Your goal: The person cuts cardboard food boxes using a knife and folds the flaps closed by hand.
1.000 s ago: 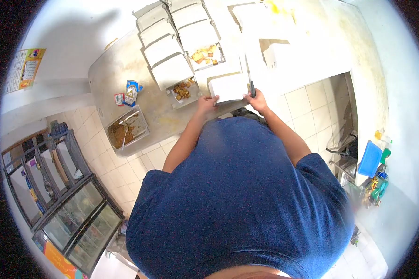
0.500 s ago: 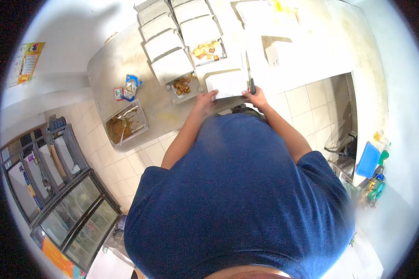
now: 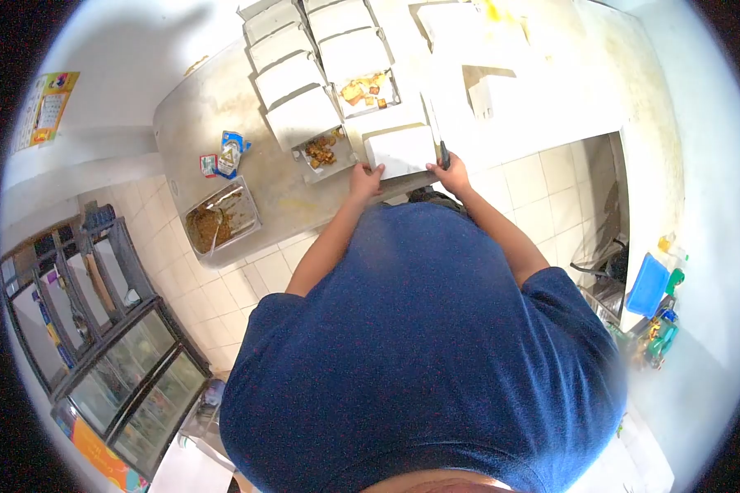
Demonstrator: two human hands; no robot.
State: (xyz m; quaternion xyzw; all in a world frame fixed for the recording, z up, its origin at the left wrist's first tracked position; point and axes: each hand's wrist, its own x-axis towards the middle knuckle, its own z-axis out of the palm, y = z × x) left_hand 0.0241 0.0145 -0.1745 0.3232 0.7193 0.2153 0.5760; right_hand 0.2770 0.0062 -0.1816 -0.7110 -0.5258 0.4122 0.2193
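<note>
A white box (image 3: 400, 150) lies at the counter's front edge, its lid seemingly down. At its left front corner, my left hand (image 3: 366, 179) has thumb and fingers on the box. My right hand (image 3: 450, 174) is at the right front corner, close against the black handle of a knife (image 3: 444, 154), whose blade points away over the counter. Just left of the box sits an open box with brown food pieces (image 3: 322, 153). Behind it is another open box with yellow and brown food (image 3: 367, 92).
Rows of white boxes (image 3: 292, 72) stand at the back. On the left of the counter (image 3: 288, 209) are a metal tray of brown food (image 3: 222, 220) and blue and red packets (image 3: 231, 154). A blue lid (image 3: 648, 285) is at the right, a glass-doored cabinet (image 3: 144, 386) at lower left.
The view has shifted slightly. Both hands stay at the box's front corners, and the left hand's fingers have moved a little at its edge.
</note>
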